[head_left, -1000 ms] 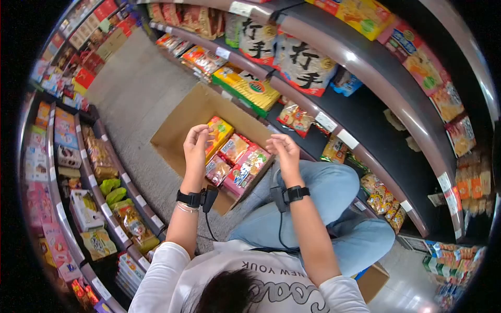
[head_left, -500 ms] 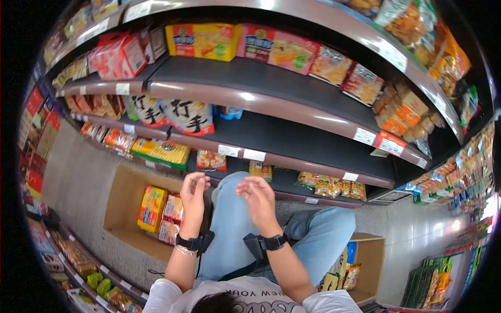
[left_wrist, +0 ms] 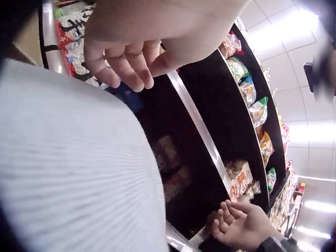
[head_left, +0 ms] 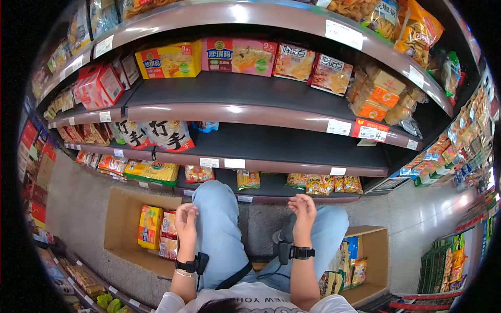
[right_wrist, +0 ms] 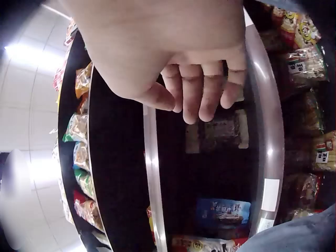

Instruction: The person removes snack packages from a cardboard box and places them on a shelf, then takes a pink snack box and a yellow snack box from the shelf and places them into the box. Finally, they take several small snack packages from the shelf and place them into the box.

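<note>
My left hand is held above the left thigh, its fingers loosely bent and nothing in them. Over the other leg, my right hand is raised with relaxed fingers, also holding nothing. Nearest the left hand stands a cardboard box with a yellow snack box and red-and-white packs inside. To the right of the right leg is a second cardboard box containing bagged snacks. In the left wrist view, the left hand hangs with bent, bare fingers before the shelves.
Shelves fill the front. Yellow and pink snack boxes stand on one shelf, and white bags with black characters lie on the shelf below. Small yellow bags sit at floor level. Another shelf runs along the lower left.
The head view has swung from the left cardboard box toward the shelves and the right-hand box. My hands have moved apart, from above the left box and its side to over the legs.
</note>
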Tool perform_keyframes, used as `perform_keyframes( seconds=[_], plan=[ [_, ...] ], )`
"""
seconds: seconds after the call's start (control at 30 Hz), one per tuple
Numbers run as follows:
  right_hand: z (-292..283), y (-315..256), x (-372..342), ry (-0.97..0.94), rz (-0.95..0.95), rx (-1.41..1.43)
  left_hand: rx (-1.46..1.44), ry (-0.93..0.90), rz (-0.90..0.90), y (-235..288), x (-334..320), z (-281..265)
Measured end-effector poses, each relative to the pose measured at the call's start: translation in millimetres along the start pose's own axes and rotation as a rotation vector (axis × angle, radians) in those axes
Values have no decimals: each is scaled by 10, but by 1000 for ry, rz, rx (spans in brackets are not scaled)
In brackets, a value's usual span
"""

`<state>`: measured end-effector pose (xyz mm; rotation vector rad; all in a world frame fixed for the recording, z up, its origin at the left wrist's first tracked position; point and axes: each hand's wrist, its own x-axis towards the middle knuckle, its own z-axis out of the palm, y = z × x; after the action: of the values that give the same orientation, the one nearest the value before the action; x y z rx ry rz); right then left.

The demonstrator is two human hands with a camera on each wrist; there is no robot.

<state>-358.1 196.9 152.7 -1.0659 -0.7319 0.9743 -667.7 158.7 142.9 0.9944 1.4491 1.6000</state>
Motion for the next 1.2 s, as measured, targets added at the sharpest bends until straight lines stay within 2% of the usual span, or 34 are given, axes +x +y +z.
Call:
perform_keyframes(
  seconds=[0.17, 0.33, 0.5, 0.83, 0.97, 1.13, 1.2],
  plan=[
    [-184, 138, 3, 89, 93, 78, -4, 77, 1, -82, -80, -167],
    [-211, 281, -25, 95, 175, 49, 41, 138, -5, -122, -72, -380],
    [-50, 321, -85, 47, 210, 24, 41, 173, 20, -65, -52, -538],
    [148, 414, -151, -31, 249, 19, 47, 239, -95, -180, -99, -880],
    [252, 369, -181, -36, 255, 14, 43, 227, -85, -491, -108, -1128],
    [461, 318, -222, -103, 260, 28, 24, 262, -299, -201, -247, -1075],
    [530, 311, -228, -126, 260, 60, 31, 194, -318, -281, -278, -1089]
  ],
)
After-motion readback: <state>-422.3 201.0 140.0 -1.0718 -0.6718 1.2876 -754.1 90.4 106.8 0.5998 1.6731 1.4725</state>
